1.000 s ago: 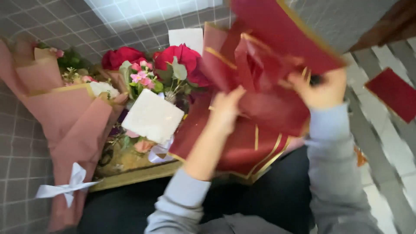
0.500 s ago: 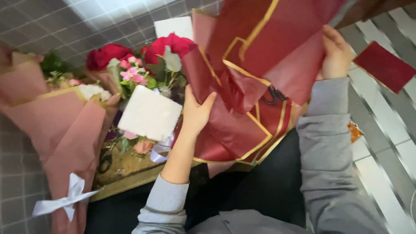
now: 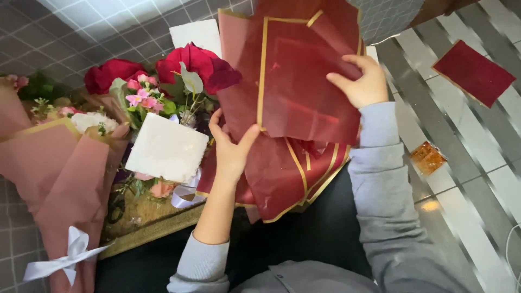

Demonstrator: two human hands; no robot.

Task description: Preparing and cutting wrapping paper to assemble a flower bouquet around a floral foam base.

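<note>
- The left hand presses its open palm and spread fingers against the lower left edge of the dark red wrapping sheets, gripping nothing.
- The right hand pinches the same sheets at their right edge, thumb on top.
- The gold-edged sheets stand between both hands, directly ahead, long axis running up and away; both hands touch them.
- Left of them, just beside the left hand, red roses and a white card.
- At the far left lies a pink-wrapped bouquet with a white ribbon.
- On the tiled floor to the right lies a separate red sheet.
</note>
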